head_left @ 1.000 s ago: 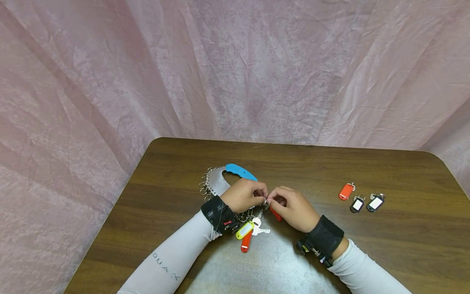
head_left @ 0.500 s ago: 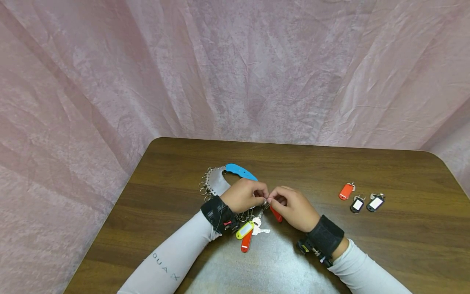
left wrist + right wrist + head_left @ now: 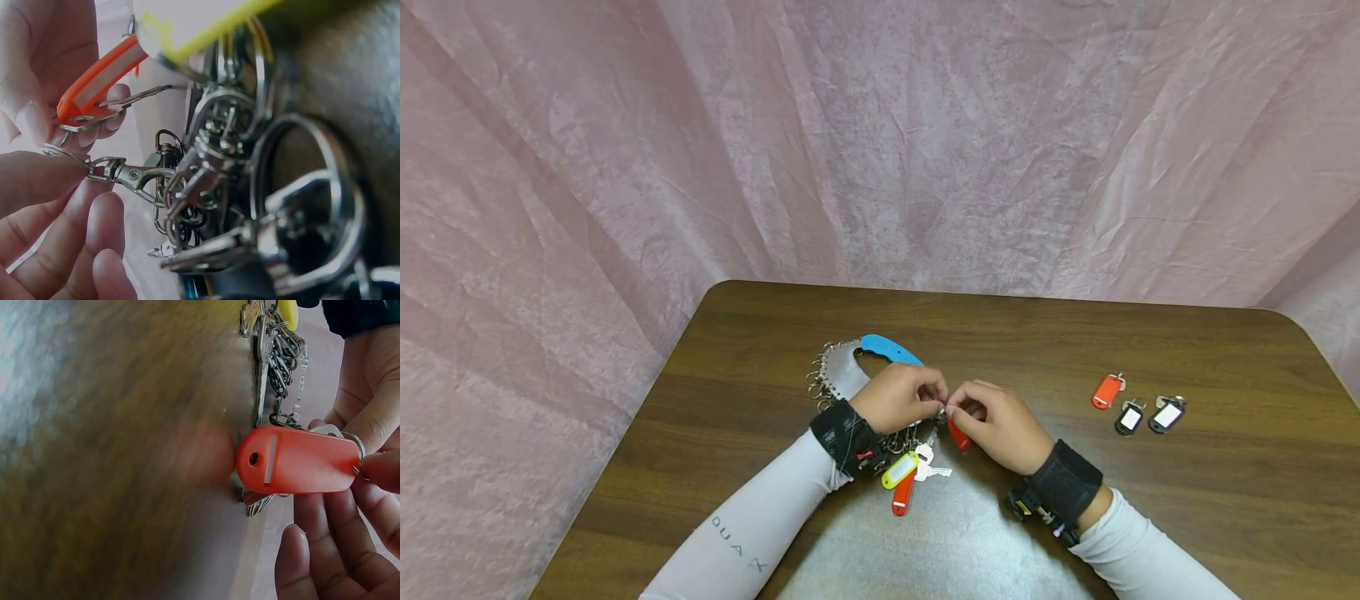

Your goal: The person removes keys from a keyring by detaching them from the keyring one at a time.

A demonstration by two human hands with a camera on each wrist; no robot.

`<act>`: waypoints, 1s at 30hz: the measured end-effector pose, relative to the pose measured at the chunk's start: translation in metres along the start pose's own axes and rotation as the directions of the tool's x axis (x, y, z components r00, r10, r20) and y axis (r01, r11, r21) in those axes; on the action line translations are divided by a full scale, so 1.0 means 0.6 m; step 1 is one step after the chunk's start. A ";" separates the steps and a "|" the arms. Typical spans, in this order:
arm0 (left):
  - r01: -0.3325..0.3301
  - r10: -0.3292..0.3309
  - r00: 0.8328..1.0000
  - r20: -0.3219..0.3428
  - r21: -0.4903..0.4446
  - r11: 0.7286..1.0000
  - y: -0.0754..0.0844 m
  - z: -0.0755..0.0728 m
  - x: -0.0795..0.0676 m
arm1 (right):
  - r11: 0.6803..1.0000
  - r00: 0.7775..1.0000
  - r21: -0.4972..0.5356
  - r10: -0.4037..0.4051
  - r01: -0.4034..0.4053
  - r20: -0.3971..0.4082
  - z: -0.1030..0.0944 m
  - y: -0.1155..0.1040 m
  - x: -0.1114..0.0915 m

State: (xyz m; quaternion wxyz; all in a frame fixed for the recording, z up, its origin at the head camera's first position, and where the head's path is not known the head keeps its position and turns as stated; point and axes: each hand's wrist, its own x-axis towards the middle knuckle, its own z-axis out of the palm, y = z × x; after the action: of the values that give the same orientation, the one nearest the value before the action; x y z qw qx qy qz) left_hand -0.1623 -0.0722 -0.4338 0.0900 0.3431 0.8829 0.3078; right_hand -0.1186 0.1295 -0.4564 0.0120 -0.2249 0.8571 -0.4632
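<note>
In the head view, a silver crescent-shaped key holder with a blue handle (image 3: 891,349) lies partly under my left hand (image 3: 898,398). Metal clasps and rings line its curved edge. My left thumb and fingers pinch a small split ring joined to a swivel clasp (image 3: 132,175). Opposite it, fingertips almost meeting, my right hand (image 3: 1000,421) pinches the same ring. From this ring hangs a red key tag (image 3: 300,459), with part of a key (image 3: 327,430) showing behind it. A yellow tag (image 3: 900,470), another red tag (image 3: 903,494) and silver keys (image 3: 931,471) lie below my left hand.
Toward the right of the brown wooden table (image 3: 760,317) lie an orange-red tag (image 3: 1107,392) and two black tags, one (image 3: 1129,418) left of the other (image 3: 1167,414). A pink curtain (image 3: 880,150) hangs behind the table's far edge.
The red tag under my right hand has swung slightly left. My left hand covers a little more of the blue handle's end; both hands otherwise stay in place.
</note>
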 end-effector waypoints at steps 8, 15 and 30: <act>0.012 -0.012 1.000 0.005 -0.001 1.000 -0.002 0.003 0.001 | 1.000 1.000 0.009 -0.025 0.025 0.012 0.002 0.002 -0.001; 0.026 -0.026 1.000 0.005 -0.010 1.000 -0.005 0.002 0.000 | 0.999 0.999 -0.006 -0.043 0.043 0.007 0.002 0.001 -0.001; -0.001 0.000 1.000 0.014 0.014 1.000 -0.001 0.001 -0.001 | 1.000 1.000 -0.004 -0.024 0.023 -0.007 0.002 -0.001 0.000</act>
State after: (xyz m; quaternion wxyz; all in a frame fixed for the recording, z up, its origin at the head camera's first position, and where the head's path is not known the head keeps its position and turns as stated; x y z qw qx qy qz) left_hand -0.1621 -0.0730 -0.4347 0.0938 0.3461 0.8843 0.2991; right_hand -0.1180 0.1284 -0.4569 0.0032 -0.2334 0.8554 -0.4624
